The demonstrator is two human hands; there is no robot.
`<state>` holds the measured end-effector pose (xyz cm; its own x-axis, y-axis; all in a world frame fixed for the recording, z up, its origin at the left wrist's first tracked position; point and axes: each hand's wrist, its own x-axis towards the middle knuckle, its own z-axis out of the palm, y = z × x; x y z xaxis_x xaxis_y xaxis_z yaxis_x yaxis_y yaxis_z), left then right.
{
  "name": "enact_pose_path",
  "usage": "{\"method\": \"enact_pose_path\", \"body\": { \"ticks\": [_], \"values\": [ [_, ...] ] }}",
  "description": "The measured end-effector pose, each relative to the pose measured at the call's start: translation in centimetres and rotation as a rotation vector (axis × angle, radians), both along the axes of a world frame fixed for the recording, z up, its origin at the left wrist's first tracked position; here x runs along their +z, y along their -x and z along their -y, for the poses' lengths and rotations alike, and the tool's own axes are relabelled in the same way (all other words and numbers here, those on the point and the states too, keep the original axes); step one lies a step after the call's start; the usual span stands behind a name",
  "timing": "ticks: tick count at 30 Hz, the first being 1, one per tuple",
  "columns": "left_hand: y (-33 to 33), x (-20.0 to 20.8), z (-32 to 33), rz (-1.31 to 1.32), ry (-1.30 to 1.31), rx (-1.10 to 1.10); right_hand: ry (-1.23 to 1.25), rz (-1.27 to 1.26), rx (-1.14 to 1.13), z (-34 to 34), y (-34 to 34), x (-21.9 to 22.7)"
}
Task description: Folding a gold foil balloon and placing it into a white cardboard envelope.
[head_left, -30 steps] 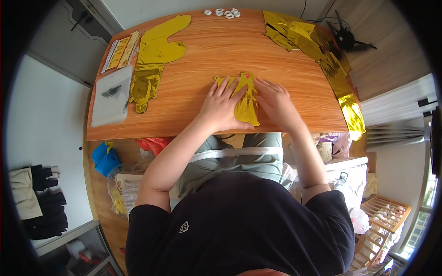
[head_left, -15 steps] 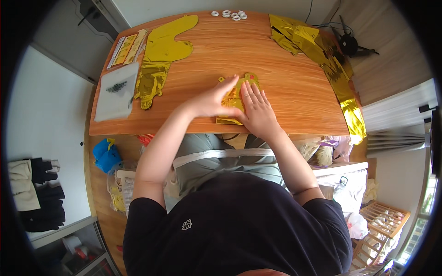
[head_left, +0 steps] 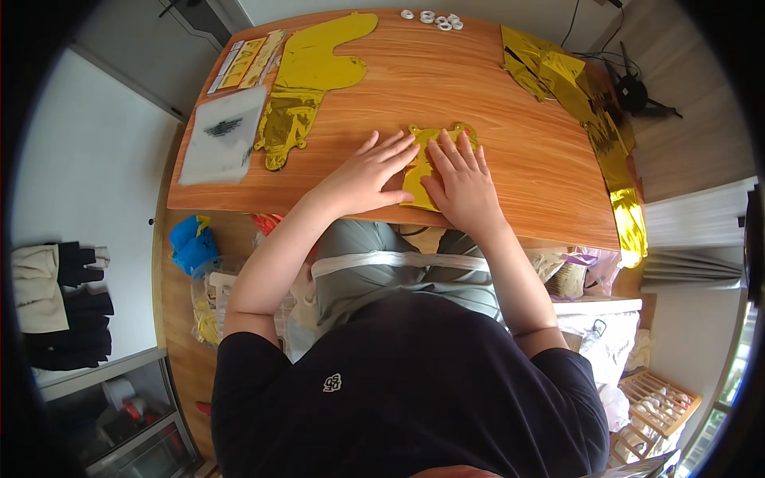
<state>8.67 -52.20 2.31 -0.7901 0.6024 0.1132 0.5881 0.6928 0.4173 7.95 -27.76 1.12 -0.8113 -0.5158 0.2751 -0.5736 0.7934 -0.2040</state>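
Note:
A folded gold foil balloon point(head_left: 420, 171) lies flat near the front edge of the wooden table point(head_left: 398, 95). My left hand point(head_left: 368, 174) is open, palm down, its fingertips at the balloon's left side. On the balloon's right part rests my right hand point(head_left: 460, 179), open and flat with fingers spread. Part of the foil is hidden under the hands. To the left, a larger gold foil balloon point(head_left: 319, 68) is spread out flat.
More gold foil balloons point(head_left: 558, 72) run along the right side and hang over the edge. Several white ribbon rolls point(head_left: 442, 20) sit at the far edge. Left are a translucent plastic bag point(head_left: 223, 135) and flat packets point(head_left: 243, 64). A black device with antennas point(head_left: 633, 94) stands far right.
My left hand has flattened, its fingers spreading at the balloon's left side. My right hand stays flat on the foil. The whole view has shifted slightly.

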Motion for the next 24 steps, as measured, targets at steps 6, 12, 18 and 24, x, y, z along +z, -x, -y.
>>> {"method": "enact_pose_path", "body": {
  "ticks": [6, 12, 18, 24],
  "values": [
    [0.3, -0.1, 0.3, -0.046, 0.113, -0.012, -0.021, 0.025, 0.005, 0.0, 0.1, -0.7],
    [0.4, 0.2, 0.4, -0.046, 0.187, 0.007, -0.076, 0.005, 0.011, 0.0, 0.0, -0.5],
    [0.3, 1.3, 0.1, -0.02, 0.256, 0.033, -0.133, 0.035, -0.017, 0.4, 0.0, -0.1],
    [0.0, 0.2, 0.4, -0.094, 0.22, 0.015, -0.124, 0.009, -0.012, 0.3, 0.1, -0.2]
  ]
}}
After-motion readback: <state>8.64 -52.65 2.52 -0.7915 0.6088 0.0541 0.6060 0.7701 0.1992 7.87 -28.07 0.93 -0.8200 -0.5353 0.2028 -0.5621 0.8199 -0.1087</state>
